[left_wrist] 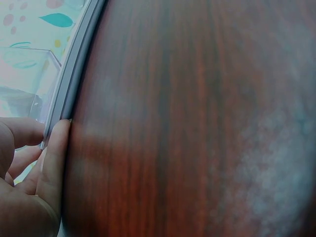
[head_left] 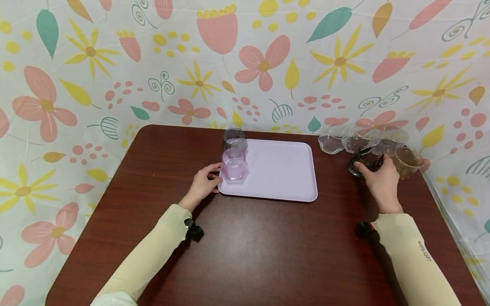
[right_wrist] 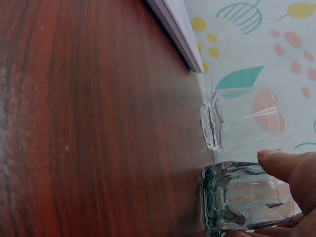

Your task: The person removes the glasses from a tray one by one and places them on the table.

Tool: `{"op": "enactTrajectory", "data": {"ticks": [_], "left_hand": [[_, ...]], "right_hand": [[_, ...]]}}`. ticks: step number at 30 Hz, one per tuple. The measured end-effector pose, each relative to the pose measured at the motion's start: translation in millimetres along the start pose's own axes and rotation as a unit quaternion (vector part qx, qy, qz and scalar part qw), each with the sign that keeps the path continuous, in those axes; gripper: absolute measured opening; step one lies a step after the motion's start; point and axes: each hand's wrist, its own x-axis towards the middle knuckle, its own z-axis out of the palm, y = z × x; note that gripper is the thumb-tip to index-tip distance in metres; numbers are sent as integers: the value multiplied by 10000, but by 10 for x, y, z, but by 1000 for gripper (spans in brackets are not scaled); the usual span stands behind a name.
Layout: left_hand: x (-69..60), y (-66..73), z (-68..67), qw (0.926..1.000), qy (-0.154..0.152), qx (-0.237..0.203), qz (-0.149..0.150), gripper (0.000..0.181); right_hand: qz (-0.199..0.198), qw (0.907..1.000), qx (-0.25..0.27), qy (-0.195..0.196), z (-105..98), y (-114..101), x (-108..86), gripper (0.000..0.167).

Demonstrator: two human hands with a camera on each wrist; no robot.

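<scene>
A lilac tray (head_left: 277,170) carries a pink glass (head_left: 234,165) at its left side and a smoky grey glass (head_left: 234,140) behind it. My left hand (head_left: 204,182) pinches the tray's left edge between thumb and fingers; in the left wrist view, the fingertips (left_wrist: 57,140) meet the rim. Away to the right, my right hand (head_left: 383,180) grips a dark glass (head_left: 354,168) round its upper part. In the right wrist view this glass (right_wrist: 237,197) looks thick-walled and grey-green, its base at the tabletop. Whether it touches the table I cannot tell.
Several clear glasses (head_left: 331,143) stand along the back right of the brown table (head_left: 245,250). An amber glass (head_left: 408,162) stands just right of my right hand, near the table's right edge. A flower-patterned curtain (head_left: 264,66) hangs behind the table.
</scene>
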Motion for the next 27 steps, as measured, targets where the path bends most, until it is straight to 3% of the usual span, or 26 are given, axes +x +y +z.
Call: {"op": "enactTrajectory", "data": {"ticks": [5, 12, 21, 27], "left_hand": [[-1, 9, 1, 10000, -25, 5, 2, 53], [1, 4, 6, 10000, -4, -44, 6, 52], [-1, -10, 15, 9999, 28, -91, 31, 53], [3, -10, 6, 9999, 27, -114, 41, 53]], "right_hand": [[-93, 9999, 18, 98, -4, 4, -20, 85], [-251, 9990, 29, 379, -39, -12, -107, 69], [51, 9990, 205, 405, -116, -105, -370, 79], [-77, 9975, 160, 681, -121, -206, -519, 74]]}}
